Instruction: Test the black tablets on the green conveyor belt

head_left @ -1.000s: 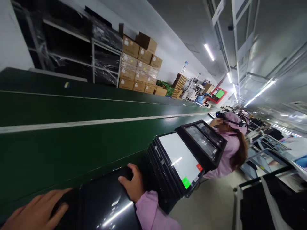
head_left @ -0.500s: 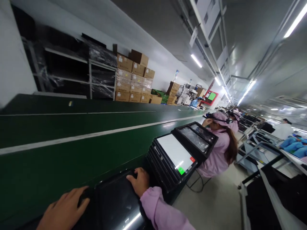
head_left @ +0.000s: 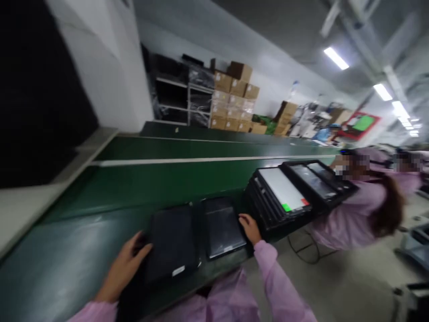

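Observation:
Two flat black items lie side by side on the green bench in front of me. The left one is a black tray-like case (head_left: 172, 241) with a small white label at its near edge. To its right is a thinner black panel (head_left: 224, 228) with a glossy face, perhaps a screen. My left hand (head_left: 127, 264) is at the left edge of the case, thumb and fingers apart. Beside the panel's right edge is my right hand (head_left: 250, 227), fingers loosely extended and gripping nothing visible. Motion blur hides whether either hand touches its item.
A stack of black trays (head_left: 268, 201), topped by a white-faced panel (head_left: 284, 190) with green and red stickers, stands to the right. Beyond it another black tray (head_left: 317, 183) holds dark panels. A co-worker in pink (head_left: 355, 214) sits there. Cardboard boxes (head_left: 231, 105) line the wall.
My view has swung left and tilted down, so both black items now show fully. My right hand has moved off the top of the panel to its right side.

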`<state>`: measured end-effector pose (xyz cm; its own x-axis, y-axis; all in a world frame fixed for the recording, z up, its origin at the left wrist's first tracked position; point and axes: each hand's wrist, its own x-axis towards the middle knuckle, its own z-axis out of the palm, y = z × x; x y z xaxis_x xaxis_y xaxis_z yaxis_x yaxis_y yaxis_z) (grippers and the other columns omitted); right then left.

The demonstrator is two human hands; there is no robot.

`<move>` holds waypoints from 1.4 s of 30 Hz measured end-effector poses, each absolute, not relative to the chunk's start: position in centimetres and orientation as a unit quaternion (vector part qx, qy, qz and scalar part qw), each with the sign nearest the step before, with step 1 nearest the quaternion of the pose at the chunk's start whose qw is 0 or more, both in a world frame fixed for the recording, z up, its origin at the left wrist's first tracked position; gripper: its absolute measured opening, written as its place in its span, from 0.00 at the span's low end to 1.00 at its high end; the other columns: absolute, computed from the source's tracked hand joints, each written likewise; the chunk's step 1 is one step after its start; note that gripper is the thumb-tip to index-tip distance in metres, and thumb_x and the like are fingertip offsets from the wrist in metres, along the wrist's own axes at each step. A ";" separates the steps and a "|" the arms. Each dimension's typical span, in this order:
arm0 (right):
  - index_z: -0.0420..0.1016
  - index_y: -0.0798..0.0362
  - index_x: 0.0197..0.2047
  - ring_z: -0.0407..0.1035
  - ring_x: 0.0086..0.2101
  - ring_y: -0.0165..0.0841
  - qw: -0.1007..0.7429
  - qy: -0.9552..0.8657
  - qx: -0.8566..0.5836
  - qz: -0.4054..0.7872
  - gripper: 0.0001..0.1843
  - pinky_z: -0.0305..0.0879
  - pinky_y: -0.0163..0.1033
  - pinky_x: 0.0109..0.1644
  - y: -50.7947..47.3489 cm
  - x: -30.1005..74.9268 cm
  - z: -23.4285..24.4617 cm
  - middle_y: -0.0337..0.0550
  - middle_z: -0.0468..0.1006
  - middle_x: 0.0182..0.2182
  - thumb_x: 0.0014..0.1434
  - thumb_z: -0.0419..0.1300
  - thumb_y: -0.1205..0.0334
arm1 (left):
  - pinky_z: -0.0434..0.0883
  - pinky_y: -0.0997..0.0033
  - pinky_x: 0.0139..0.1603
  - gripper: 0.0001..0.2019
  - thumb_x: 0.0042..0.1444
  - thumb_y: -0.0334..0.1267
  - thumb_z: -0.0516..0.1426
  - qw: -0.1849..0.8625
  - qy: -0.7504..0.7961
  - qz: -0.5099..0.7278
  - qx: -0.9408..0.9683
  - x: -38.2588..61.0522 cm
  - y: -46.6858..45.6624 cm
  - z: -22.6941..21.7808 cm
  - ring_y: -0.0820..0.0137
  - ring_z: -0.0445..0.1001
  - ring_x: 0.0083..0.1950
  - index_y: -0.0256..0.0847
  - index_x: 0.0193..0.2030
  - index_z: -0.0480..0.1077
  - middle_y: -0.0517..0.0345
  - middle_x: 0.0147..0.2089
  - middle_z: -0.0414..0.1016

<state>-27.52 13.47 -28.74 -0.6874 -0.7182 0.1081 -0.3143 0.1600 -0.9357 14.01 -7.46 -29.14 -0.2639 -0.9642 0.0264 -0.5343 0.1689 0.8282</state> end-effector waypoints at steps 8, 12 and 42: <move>0.73 0.47 0.67 0.68 0.63 0.48 0.284 0.722 -0.386 -0.500 0.41 0.60 0.59 0.69 15.6 -26.9 -28.4 0.52 0.72 0.66 0.51 0.69 0.45 | 0.48 0.45 0.80 0.49 0.58 0.58 0.62 0.280 -0.700 -0.501 0.427 14.7 -0.8 -29.1 0.51 0.47 0.81 0.45 0.80 0.44 0.45 0.82 0.46; 0.61 0.49 0.75 0.61 0.69 0.48 0.328 0.720 -0.408 -0.457 0.51 0.53 0.59 0.73 17.2 -26.0 -26.8 0.54 0.62 0.73 0.51 0.70 0.46 | 0.49 0.42 0.80 0.54 0.55 0.58 0.65 0.257 -0.721 -0.499 0.405 15.9 -0.2 -28.7 0.46 0.46 0.81 0.47 0.81 0.43 0.44 0.82 0.45; 0.49 0.49 0.79 0.47 0.75 0.44 0.351 0.728 -0.427 -0.405 0.56 0.43 0.56 0.78 19.1 -25.5 -27.4 0.51 0.52 0.77 0.56 0.68 0.39 | 0.50 0.49 0.80 0.49 0.60 0.59 0.60 0.226 -0.695 -0.460 0.504 15.9 3.5 -26.8 0.52 0.46 0.82 0.42 0.81 0.44 0.48 0.82 0.44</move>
<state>-25.45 19.12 -27.42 -0.3885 -0.9066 -0.1649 -0.3383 0.3068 -0.8896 15.92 3.47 -26.83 -0.3894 -0.9088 -0.1498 -0.4921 0.0678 0.8679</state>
